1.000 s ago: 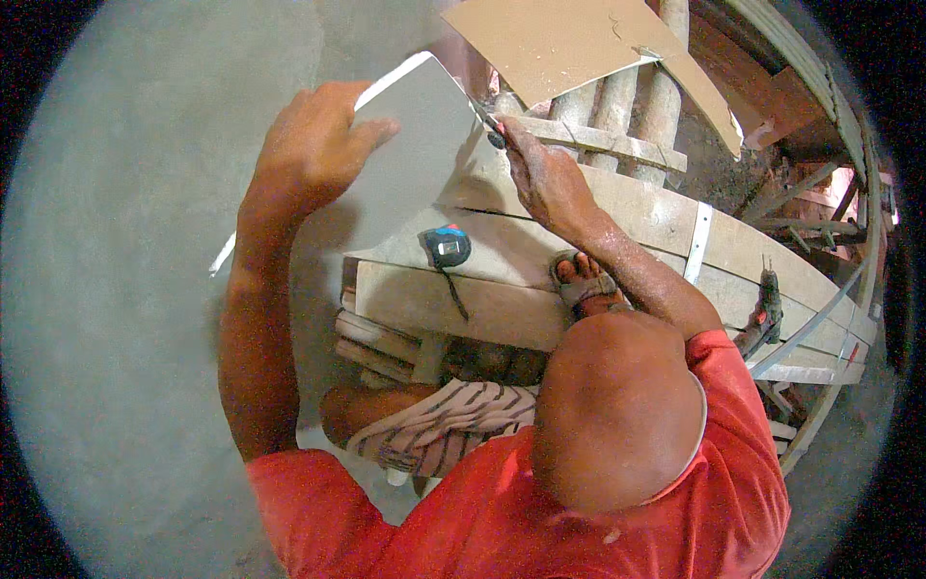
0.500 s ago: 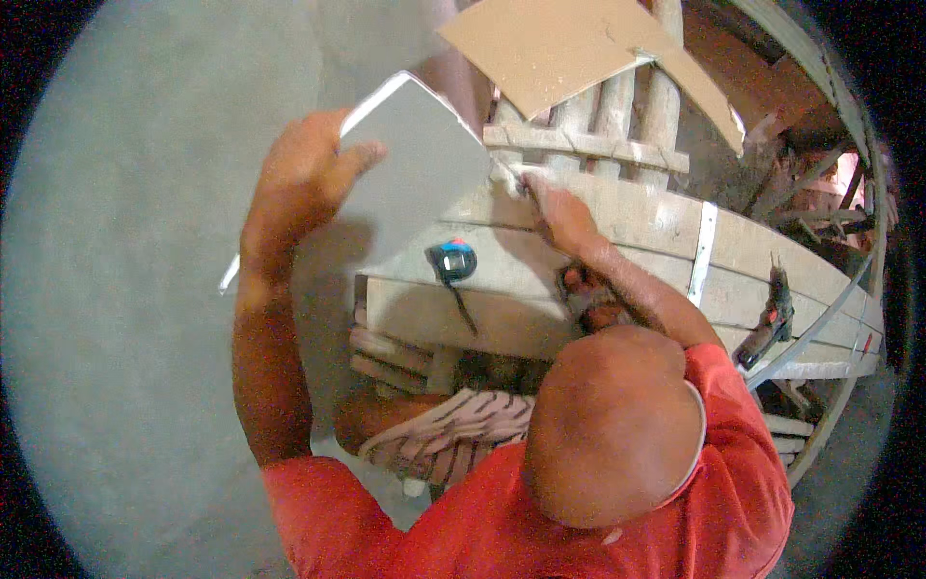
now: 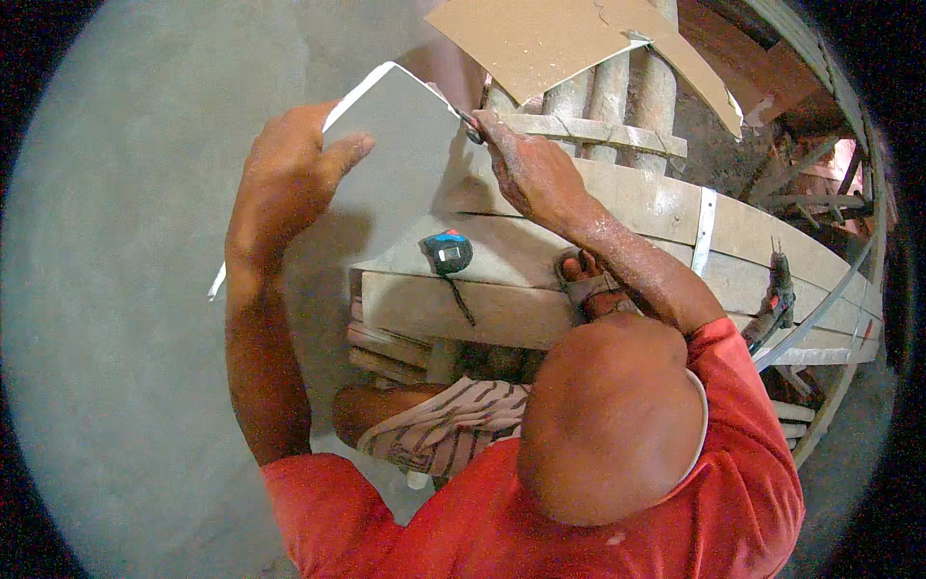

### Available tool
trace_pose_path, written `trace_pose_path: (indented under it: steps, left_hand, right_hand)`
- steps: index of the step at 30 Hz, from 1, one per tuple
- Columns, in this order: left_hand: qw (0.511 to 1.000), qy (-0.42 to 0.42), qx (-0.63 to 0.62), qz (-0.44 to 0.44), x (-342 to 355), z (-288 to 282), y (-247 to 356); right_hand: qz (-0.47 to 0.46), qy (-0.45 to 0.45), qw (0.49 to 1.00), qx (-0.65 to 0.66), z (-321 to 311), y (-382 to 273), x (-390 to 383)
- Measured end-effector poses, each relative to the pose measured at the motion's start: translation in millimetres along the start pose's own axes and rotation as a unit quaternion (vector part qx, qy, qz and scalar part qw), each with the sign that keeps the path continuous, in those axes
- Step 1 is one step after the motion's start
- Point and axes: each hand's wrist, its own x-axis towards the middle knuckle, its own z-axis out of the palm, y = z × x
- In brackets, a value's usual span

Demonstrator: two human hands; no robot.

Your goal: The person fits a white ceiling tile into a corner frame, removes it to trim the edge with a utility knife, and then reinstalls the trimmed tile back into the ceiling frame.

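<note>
Grey board | left edge clasped in left hand | right edge: right hand gripping dark tool

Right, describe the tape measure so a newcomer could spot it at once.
Start with the pale planks across the middle. Near their left end, below and left of the right hand, sits the rounded tape measure with a dark strap. Its blue patch sets it apart from the longer dark tool farther right.

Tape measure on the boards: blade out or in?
In, as far as the view shows: no blade extends from the tape measure; only a dark strap trails from it onto the boards.
</note>
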Motion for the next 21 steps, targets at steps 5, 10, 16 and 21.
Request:
trace_pose_path:
  steps: [5, 10, 16, 21]
  left_hand:
    - [0.997, 0.033, 0.031, 0.069, -6, 5, 7]
    - [0.999, 0.039, 0.0, 0.033, -12, 5, 22]
    - [0.994, -0.058, -0.06, -0.068, 7, -8, 28]
    - [0.992, -0.073, -0.03, -0.103, -23, 21, 35]
  right_hand:
    - [0.027, -0.03, 0.999, -0.02, 39, 55, -26]
    - [-0.018, 0.015, 1.0, 0.012, 44, 61, -29]
    - [-0.023, 0.038, 0.999, -0.003, 14, 29, -22]
    - [-0.008, -0.027, 0.998, -0.061, 83, 98, -57]
